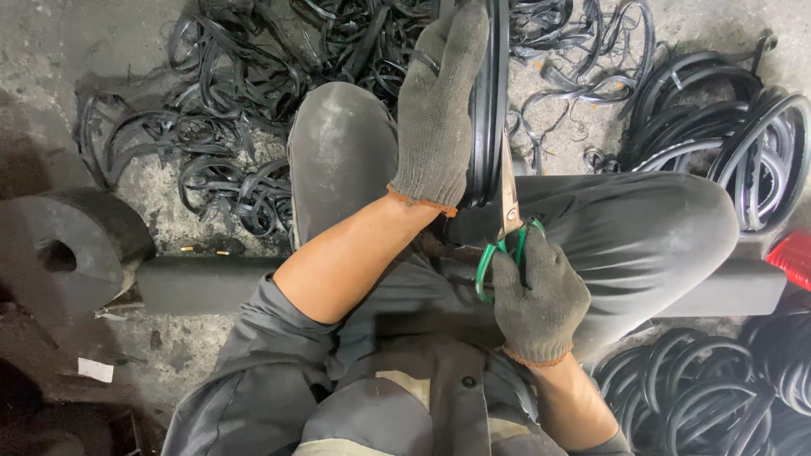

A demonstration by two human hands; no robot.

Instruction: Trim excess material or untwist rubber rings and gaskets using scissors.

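Closest to the camera, the right hand (539, 306) in its grey knitted work glove is wrapped around the green-handled scissors (505, 245), fingers through the loops, closed on the handles. The steel blades point up and away, set against the black rubber ring (488, 110) right at its lower edge, just above the lap. The person sits with both knees up, in grey work trousers (642, 228) and a grey jacket (279, 397), sleeve pushed back off the left forearm.

Moving out, the left hand (435, 118), gloved the same way, reaches forward and clamps the rubber ring from the side, palm flat along it, fingers curled over its top near the upper edge of the view. The ring stands on edge between the knees, running from the scissors straight up out of the picture.

Under the legs lies a long dark grey bar (211, 283), crossing the floor left to right, and at its left end sits a thick black round block with a hole through it (63, 249).

Further off, on the rough concrete floor (110, 51), a tangled heap of thin black rubber trimmings (236, 127) spreads beyond the left knee. To the right, stacks of whole black rubber rings (743, 135) lie piled, more of them near the right elbow (701, 397). A bit of something red (794, 257) shows at the right edge, too cut off to identify.
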